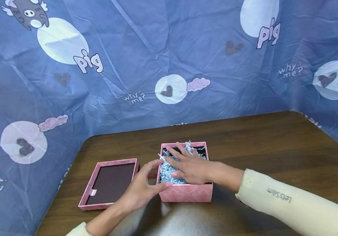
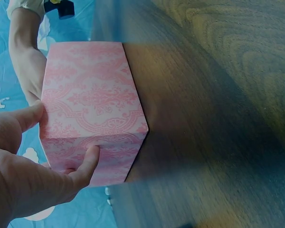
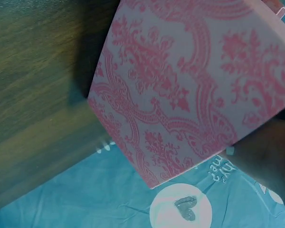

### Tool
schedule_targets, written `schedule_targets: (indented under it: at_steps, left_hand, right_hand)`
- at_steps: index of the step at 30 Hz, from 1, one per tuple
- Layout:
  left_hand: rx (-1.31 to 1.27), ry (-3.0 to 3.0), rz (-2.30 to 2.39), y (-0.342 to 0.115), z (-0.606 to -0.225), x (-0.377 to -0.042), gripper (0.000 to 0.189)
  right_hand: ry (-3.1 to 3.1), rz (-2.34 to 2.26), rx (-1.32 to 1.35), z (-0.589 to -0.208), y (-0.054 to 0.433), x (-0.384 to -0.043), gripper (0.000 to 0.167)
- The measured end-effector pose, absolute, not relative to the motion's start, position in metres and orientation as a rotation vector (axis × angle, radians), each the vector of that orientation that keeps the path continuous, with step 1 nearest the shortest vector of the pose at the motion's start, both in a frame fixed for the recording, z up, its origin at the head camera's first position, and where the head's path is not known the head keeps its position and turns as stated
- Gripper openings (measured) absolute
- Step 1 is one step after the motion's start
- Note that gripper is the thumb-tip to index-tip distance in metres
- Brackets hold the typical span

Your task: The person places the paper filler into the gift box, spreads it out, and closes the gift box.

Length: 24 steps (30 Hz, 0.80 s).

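Observation:
A pink patterned box stands lidless on the table, filled with light blue shredded paper. Inside its opening, my right hand lies palm down on the shreds with fingers spread. My left hand holds the box's near left corner, thumb at the front rim and fingers along the left side. In the left wrist view the fingers touch the pink side wall. The right wrist view mostly shows the box's outer wall; the right fingers are hidden there.
Left of the box, the pink lid lies with its dark inside facing up. Both sit on a brown wooden table. A blue printed cloth hangs behind and at the sides.

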State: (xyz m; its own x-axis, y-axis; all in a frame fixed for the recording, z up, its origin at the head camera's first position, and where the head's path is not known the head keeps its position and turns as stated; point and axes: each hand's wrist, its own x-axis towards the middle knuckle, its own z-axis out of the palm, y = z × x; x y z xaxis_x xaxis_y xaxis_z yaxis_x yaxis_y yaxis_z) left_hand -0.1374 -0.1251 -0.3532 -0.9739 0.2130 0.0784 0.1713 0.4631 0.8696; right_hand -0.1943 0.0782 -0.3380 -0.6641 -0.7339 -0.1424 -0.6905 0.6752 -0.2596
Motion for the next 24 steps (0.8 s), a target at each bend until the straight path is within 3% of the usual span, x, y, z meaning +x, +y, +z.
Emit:
schedule_targets:
  at_steps: [15, 24]
  left_hand:
    - [0.369, 2.641, 1.572, -0.125, -0.353, -0.137, 0.065]
    - [0.350, 2.634, 1.561, -0.125, -0.350, -0.136, 0.066]
  right_hand:
    - [2.409, -0.316, -1.007, -0.350, 0.065, -0.208, 0.061]
    - [2.482, -0.305, -1.010, -0.315, 0.080, -0.189, 0.061]
